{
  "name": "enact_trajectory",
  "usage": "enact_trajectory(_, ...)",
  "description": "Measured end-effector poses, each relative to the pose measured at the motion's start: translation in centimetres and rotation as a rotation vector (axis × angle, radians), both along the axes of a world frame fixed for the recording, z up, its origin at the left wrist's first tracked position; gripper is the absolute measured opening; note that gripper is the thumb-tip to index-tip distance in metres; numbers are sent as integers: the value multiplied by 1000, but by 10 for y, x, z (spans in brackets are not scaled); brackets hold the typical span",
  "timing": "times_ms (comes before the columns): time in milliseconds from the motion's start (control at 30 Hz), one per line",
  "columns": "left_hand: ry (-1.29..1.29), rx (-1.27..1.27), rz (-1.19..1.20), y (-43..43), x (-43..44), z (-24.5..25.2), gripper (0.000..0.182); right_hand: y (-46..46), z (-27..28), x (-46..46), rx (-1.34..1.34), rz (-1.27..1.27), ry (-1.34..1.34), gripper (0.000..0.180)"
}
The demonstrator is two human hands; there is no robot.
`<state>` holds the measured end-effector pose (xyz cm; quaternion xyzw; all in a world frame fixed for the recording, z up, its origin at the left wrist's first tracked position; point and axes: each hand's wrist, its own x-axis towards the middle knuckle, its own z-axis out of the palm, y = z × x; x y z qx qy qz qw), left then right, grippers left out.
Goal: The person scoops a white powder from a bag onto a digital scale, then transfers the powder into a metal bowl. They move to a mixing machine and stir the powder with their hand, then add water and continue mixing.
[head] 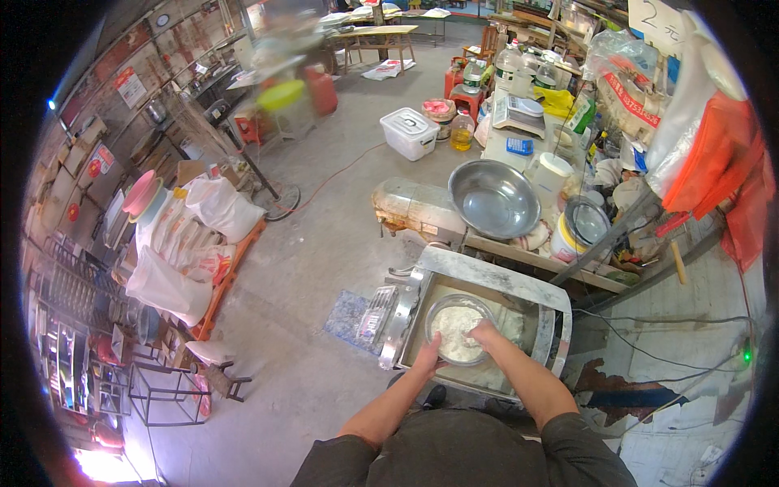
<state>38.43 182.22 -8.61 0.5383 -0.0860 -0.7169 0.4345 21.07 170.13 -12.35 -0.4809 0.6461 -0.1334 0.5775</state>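
Note:
A round metal bowl of white flour-like powder is in front of me, over the open tub of a metal machine. My left hand holds the near left side of the bowl's rim. At the right side, my right hand reaches over the rim with its fingertips at the powder. Whether those fingers grip anything is hidden. More pale powder lies in the tub, beyond the bowl's right side.
A large steel basin stands behind the machine, beside a cluttered table with a scale and a blue calculator. Left are white sacks on an orange pallet. Cables run at right. A blurred person is at the back.

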Motion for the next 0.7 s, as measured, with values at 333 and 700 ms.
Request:
enact_trajectory(333,3,-16,23,-1,1,-10,61,-9,-20,-2,57,26,-175,42)
enact_trajectory(700,71,-49,44,0,0,-14,63,9,57,18,-443,475,569,55)
